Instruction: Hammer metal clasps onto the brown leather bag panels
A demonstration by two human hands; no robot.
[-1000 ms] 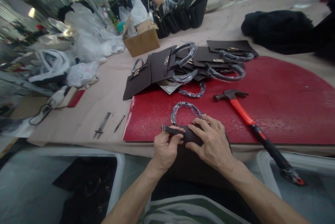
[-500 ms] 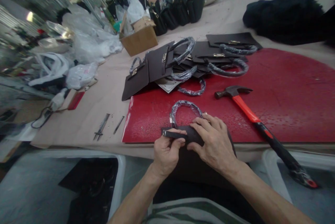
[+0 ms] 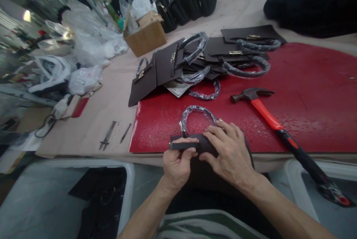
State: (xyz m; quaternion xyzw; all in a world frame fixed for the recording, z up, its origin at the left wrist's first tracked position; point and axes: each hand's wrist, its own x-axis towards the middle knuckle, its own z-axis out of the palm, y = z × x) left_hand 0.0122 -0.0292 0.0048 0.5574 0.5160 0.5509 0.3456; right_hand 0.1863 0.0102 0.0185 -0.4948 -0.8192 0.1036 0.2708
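Note:
A dark brown bag panel [image 3: 205,144] lies at the front edge of the red board, bent downward over the edge. Its plastic-wrapped handle [image 3: 196,108] arches away from me, with metal fittings at the ends. Pinched between thumb and fingers, a short dark strap [image 3: 181,145] with a metal tip is in my left hand [image 3: 177,164]. My right hand [image 3: 230,153] grips the panel beside the strap, fingers on top and thumb nearer me. What lies under the right palm is hidden.
On the red board [image 3: 304,108] rests a claw hammer [image 3: 266,114], its grip jutting over the front edge. Behind is a pile of bag panels [image 3: 167,67]. Metal tools [image 3: 108,134] lie left. Bins [image 3: 129,179] stand below; a cardboard box [image 3: 146,40] sits farther back.
The strap in my left hand has swung slightly, its metal tip now farther left and lower. My right hand stays on the panel. The whole view has shifted slightly.

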